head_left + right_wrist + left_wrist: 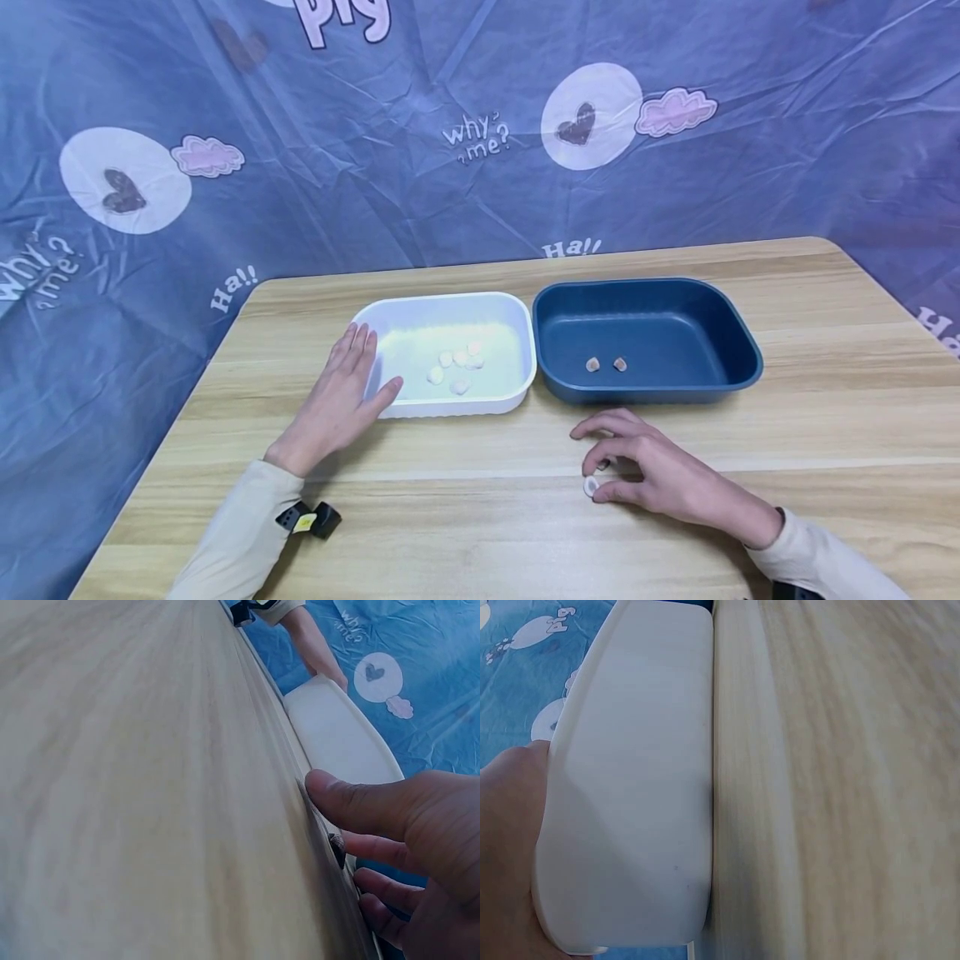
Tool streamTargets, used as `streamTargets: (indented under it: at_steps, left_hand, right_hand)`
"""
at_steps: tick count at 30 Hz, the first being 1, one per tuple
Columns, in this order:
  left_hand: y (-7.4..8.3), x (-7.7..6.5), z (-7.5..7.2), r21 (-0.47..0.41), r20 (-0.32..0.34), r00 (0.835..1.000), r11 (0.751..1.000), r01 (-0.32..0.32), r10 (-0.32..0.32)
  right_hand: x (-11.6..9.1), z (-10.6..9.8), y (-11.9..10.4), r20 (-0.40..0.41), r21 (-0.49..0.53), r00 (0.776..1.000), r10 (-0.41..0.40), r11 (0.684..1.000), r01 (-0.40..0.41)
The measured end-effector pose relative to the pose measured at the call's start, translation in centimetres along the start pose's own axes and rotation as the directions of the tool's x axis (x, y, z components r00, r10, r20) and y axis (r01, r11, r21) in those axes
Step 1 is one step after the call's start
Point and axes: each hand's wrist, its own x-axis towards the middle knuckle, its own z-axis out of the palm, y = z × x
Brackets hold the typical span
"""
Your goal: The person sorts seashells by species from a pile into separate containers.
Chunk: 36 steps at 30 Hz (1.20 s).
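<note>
My left hand (337, 400) rests on the left end of a white plastic bin (442, 408), fingers straight over its rim. Several small whitish shells (460, 387) lie inside this bin. On the table in front of a dark blue bin (652, 395), my right hand (652, 467) reaches down with bent fingers, thumb and index finger apart. A small white shell (590, 486) lies right at the thumb tip. Just behind it, a dark ridged shell (337, 850) shows beside the index finger in the right wrist view, partly hidden by the fingers in the head view.
Two small brownish shells (619, 364) lie in the blue bin near its front wall. Both bins stand side by side on the wooden table (465, 517). A blue printed cloth (420, 200) hangs behind the table's back edge.
</note>
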Motion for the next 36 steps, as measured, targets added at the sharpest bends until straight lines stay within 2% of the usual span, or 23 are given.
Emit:
streamTargets:
  at_steps: [12, 19, 25, 31, 36]
  left_hand:
    - [0.0, -0.1, 0.1, 0.003, 0.0, 1.0, 1.0, 0.008, -0.008]
    - [0.0, 0.0, 0.0, 0.004, 0.002, 1.0, 1.0, 0.008, -0.008]
    - [0.0, 0.1, 0.0, 0.006, 0.003, 1.0, 1.0, 0.007, -0.007]
    - [0.0, 0.0, 0.0, 0.006, 0.006, 1.0, 1.0, 0.008, -0.008]
    - [0.0, 0.1, -0.1, 0.005, 0.005, 1.0, 1.0, 0.007, -0.007]
  right_hand:
    - [0.3, -1.1, -1.3, 0.0, 0.0, 1.0, -0.003, 1.0, 0.003]
    - [0.4, -1.8, -2.1, -0.029, -0.044, 0.999, -0.044, 0.998, 0.042]
    - [0.5, -2.7, -2.8, -0.047, -0.016, 0.998, -0.037, 0.999, 0.036]
    - [0.8, -3.9, -3.0, -0.072, -0.026, 0.997, -0.013, 1.0, 0.011]
    - [1.1, -4.8, -2.8, -0.084, -0.062, 0.996, -0.031, 0.998, 0.026]
